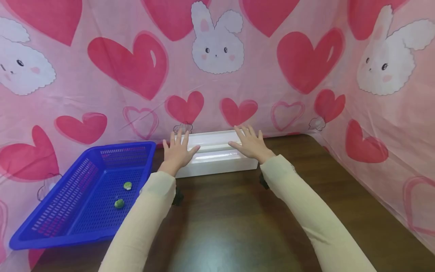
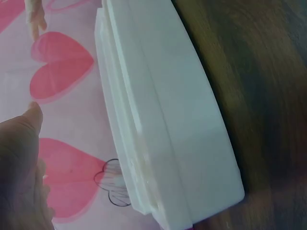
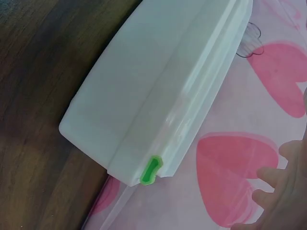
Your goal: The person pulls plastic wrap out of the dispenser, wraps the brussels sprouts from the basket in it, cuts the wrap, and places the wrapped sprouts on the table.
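Observation:
A long white plastic box (image 1: 217, 167) with a ridged top lies crosswise at the back of the table. Over its left end is my left hand (image 1: 177, 153), fingers straight and spread, holding nothing. My right hand (image 1: 252, 144) spreads its fingers over the right end, also with nothing in it. Both wrist views show the side of the box, with the left hand (image 2: 19, 163) and right hand (image 3: 283, 191) raised apart from it. A small green piece (image 3: 151, 170) sits at the box's right end in the right wrist view.
To the left stands a blue perforated basket (image 1: 68, 240). In it lie two small green pieces like Brussels sprouts, one pale and cut-looking (image 1: 127, 186), the other a rounder sprout (image 1: 119, 204). A pink curtain (image 1: 210, 85) with hearts and rabbits hangs behind the brown wooden table (image 1: 221, 226).

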Motion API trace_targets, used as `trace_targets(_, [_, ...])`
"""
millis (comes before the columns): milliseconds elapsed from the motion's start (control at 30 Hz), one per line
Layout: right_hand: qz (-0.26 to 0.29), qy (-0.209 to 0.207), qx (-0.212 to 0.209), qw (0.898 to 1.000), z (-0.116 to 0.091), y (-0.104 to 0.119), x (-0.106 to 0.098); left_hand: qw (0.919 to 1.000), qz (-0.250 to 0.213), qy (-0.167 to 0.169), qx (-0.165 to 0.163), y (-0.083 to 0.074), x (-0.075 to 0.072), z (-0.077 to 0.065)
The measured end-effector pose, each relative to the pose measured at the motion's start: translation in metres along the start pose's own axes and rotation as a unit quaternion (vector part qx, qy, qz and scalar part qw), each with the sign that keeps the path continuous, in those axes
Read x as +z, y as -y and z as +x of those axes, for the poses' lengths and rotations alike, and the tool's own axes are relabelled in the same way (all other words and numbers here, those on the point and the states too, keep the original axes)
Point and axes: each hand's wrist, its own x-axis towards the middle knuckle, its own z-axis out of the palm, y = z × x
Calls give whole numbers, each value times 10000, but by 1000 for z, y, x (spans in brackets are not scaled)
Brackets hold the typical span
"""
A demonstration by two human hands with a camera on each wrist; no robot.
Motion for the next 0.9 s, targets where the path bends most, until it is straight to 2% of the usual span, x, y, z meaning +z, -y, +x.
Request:
trace_targets(333, [19,-17,30,10000,-1,-4,6,9999,-38,19,-163,13,2,-6])
trace_targets(700, [42,37,66,10000,-1,-12,16,9993,-110,-137,-319,30,10,-12])
trace_targets(900, [186,-72,84,9998,-6,-19,23,9991,-17,-51,-423,34,19,-16])
